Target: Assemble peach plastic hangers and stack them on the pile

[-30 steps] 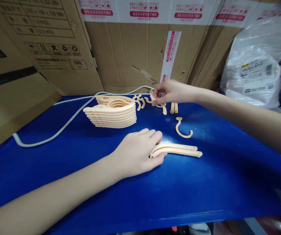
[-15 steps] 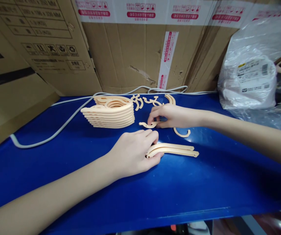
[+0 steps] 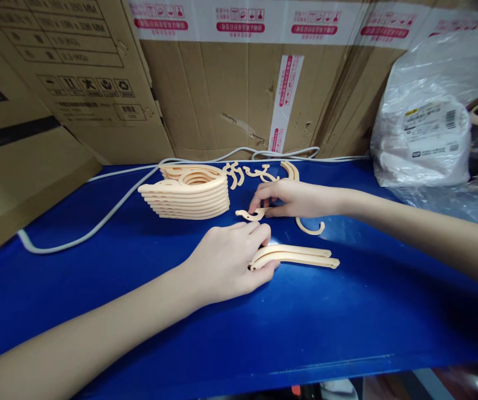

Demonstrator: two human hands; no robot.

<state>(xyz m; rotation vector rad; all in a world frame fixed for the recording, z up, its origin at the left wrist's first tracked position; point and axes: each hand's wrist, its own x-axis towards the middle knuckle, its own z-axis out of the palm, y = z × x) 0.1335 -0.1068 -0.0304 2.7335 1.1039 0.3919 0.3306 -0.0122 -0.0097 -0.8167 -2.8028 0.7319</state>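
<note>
My left hand (image 3: 233,258) is closed around one end of a pair of long cream plastic hanger arms (image 3: 301,255), which lie side by side and point right. Just beyond it, the fingertips of my right hand (image 3: 283,199) pinch a small curved cream hanger piece (image 3: 245,215) low over the blue surface. Part of that piece is hidden by the fingers. A cream hook (image 3: 310,230) lies below my right wrist, partly covered by it. To the left sits a neat stack of cream folding hangers (image 3: 184,197).
Several loose curved pieces (image 3: 234,176) lie behind my right hand on the blue tabletop (image 3: 239,344). A white cable (image 3: 109,216) runs along the back and left. Cardboard boxes (image 3: 222,100) wall the back and left; a clear plastic bag (image 3: 424,133) stands at right.
The fingertips of my right hand have shifted slightly left, and the small curved piece has turned a little with them. My left hand and the hanger arms stay nearly still.
</note>
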